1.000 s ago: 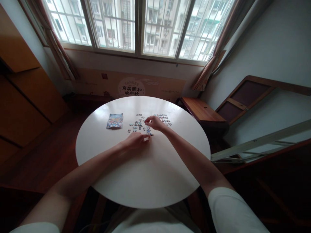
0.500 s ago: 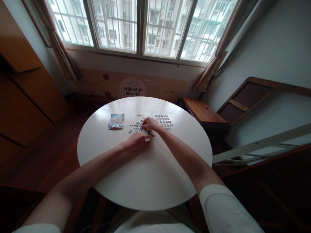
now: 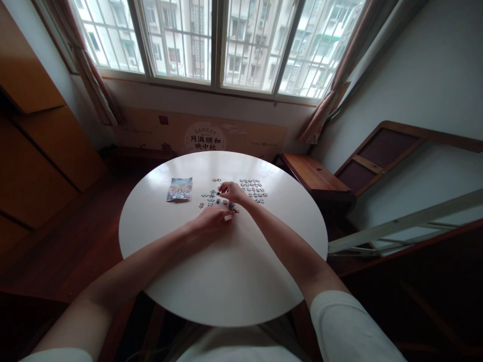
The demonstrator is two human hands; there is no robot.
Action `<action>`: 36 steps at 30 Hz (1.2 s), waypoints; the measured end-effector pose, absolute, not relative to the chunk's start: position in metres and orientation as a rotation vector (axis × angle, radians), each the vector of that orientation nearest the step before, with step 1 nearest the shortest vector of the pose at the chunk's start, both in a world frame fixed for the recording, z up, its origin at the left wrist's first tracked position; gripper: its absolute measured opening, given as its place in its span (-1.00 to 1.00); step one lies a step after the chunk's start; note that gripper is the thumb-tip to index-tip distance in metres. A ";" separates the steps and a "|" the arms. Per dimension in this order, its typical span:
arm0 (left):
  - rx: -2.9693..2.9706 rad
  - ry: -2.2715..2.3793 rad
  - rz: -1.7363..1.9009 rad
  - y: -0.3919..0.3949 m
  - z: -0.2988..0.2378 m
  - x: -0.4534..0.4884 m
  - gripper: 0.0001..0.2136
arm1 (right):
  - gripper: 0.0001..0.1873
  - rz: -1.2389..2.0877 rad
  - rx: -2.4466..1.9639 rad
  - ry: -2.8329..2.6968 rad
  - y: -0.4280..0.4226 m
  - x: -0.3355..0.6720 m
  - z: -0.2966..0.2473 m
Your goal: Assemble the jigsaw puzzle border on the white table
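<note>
While your left hand (image 3: 213, 217) had thumb and forefinger parted and I couldn't tell whether your right hand (image 3: 231, 192) pinched anything, the puzzle pieces (image 3: 212, 194) at twelve o'clock looked light, stiff, best gripped edgewise.

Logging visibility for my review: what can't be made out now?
Head view:
Pieces by the left hand: print too small to make out.
Right hand: too small to tell whether its grip holds one.
Packet: fine print too small to read.
Left sleeve: cut off by bottom edge.
</note>
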State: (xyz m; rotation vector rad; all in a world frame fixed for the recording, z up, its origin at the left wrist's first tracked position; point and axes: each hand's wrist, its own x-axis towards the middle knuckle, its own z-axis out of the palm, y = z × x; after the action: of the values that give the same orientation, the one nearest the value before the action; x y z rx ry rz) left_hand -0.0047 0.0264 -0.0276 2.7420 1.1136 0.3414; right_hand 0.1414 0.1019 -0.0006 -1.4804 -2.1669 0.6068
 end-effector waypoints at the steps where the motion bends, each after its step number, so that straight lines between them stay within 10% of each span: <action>1: 2.745 1.119 0.346 0.027 -0.028 -0.005 -0.66 | -0.78 0.615 -1.437 -2.140 0.100 0.144 0.000; 36: 2.709 1.093 0.367 0.025 -0.023 -0.008 -0.65 | -0.94 1.000 -1.547 -1.828 0.049 0.219 -0.020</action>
State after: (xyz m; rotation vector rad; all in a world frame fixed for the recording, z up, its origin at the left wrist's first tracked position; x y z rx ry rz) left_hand -0.0082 0.0247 -0.0229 2.7091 1.0929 0.3672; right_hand 0.2188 0.0488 -0.0204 -1.5475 -1.8278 0.9996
